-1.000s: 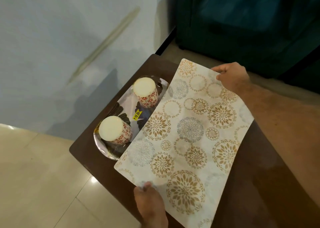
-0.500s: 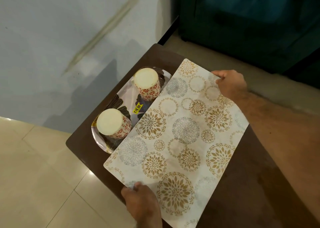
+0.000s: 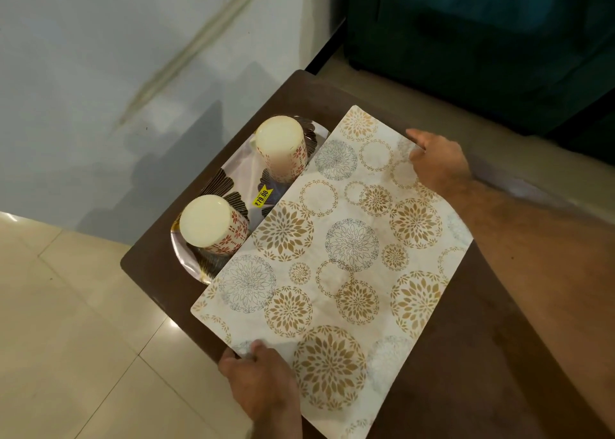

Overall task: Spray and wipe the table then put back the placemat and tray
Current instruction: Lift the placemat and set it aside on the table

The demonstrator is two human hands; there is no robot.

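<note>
- While your left hand [image 3: 258, 377] pinches the mat [image 3: 336, 259] at its near edge and your right hand [image 3: 439, 164] grips the far edge, the mat lies on the table [image 3: 492, 365], its left edge over the tray [image 3: 213, 265].
- Slide it further left and it nudges the mugs [image 3: 283, 149].
- Let go now and it sits crooked, overhanging the near-left edge.

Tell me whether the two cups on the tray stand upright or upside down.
Upside down. Both cups on the tray show flat, closed cream bases on top, with no open mouth visible.
</note>
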